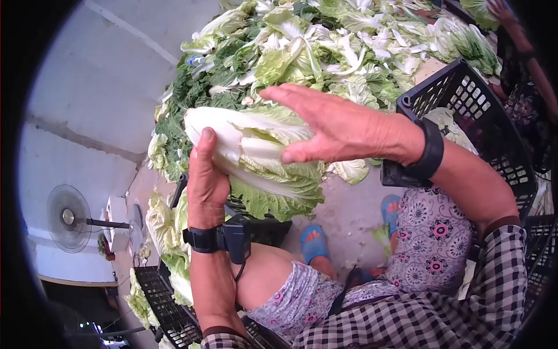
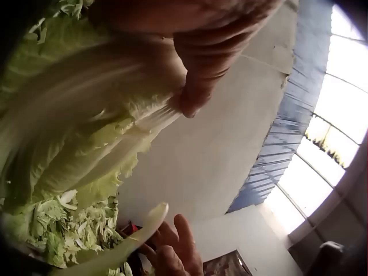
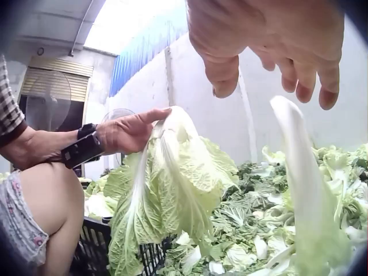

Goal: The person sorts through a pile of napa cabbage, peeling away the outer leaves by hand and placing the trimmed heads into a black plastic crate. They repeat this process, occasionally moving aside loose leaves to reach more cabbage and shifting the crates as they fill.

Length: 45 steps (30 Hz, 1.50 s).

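Observation:
A napa cabbage point(image 1: 264, 157) with a white base and pale green, frilly leaves lies across the left hand point(image 1: 209, 183). That hand grips it near the base, with the thumb over the white part. Beside it, the right hand point(image 1: 354, 129) is spread, its fingers straight and thumb apart, overlapping the leaf tips in the head view. In the right wrist view, a single detached cabbage leaf point(image 3: 305, 178) is in the air just below the right fingers, its white stem end up. Outer leaves of the held cabbage droop in that view.
A large heap of loose cabbage leaves point(image 1: 290, 52) spreads ahead along the wall. At right stands a black plastic crate point(image 1: 465, 96); another crate point(image 1: 160, 302) at lower left has cabbages by it. A fan point(image 1: 68, 217) stands far left. Another person's arm point(image 1: 526, 43) shows upper right.

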Motion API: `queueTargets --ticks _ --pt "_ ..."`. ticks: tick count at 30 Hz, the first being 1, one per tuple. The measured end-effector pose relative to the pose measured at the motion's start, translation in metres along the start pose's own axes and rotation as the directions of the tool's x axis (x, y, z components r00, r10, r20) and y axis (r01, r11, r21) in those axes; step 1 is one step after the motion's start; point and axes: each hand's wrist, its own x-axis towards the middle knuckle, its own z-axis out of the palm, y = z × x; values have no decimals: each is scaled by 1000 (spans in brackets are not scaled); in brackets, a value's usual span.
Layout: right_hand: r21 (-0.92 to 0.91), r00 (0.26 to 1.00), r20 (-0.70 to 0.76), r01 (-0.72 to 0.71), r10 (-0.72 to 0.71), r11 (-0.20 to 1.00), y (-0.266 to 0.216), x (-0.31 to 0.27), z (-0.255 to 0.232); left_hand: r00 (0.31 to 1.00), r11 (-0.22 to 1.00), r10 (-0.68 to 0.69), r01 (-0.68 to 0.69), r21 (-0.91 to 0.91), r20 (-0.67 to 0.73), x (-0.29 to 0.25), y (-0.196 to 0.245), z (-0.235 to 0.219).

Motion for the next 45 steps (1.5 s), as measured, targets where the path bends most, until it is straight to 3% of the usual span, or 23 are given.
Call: queueTargets --ticks 2,5,9,10,13,14,17,18,21,25,26,29,32,35,39,40,45 --pt "82 998 69 -17 12 996 -6 2 5 997 999 -8 11 -41 73 -8 4 13" --pt "344 991 114 -104 69 933 -2 2 -6 971 997 29 -10 -81 236 -14 10 21" --pt "634 948 305 -276 94 723 -5 4 -12 980 992 95 -107 60 174 -2 -1 2" --pt "649 962 268 -218 49 729 -8 5 -8 986 996 44 -31 -80 158 -6 -3 2" --pt "541 950 307 -220 53 812 -8 6 -8 972 959 2 64 -275 234 -15 -8 8" --pt "502 976 220 -121 9 857 -3 6 -3 968 962 0 68 -263 252 -14 -6 10" --pt "232 974 9 -220 225 947 -3 3 -2 978 980 10 33 -198 209 -5 -5 8" --pt "215 954 -107 -252 279 943 -5 4 -4 985 977 -3 40 -212 170 -2 -7 7" --pt "419 937 -32 -302 347 856 -17 3 -15 998 977 -1 16 -212 68 0 -9 13" --pt "-3 968 -167 -192 189 981 -15 0 4 993 991 54 -40 -125 108 -5 -6 35" --pt "-27 969 -189 -169 161 985 -9 0 7 990 994 86 -77 -82 109 -8 -5 42" --pt "119 958 33 -287 285 951 -9 2 -5 989 995 104 -103 -19 100 -12 -3 44" --pt "144 955 -64 -279 291 949 -3 0 -8 993 996 85 -83 -21 80 -14 -2 41" --pt "3 963 -260 -75 73 997 4 -2 -3 993 993 114 -113 -27 41 -13 0 41" --pt "0 987 -116 -113 112 994 -8 -3 -6 991 991 136 -136 -2 13 -17 5 44" --pt "64 977 -26 -209 211 976 -13 -3 -9 990 990 138 -139 7 15 -18 5 44" --pt "60 986 -55 -153 156 986 -4 -4 -2 987 980 151 -157 120 60 -18 1 42"
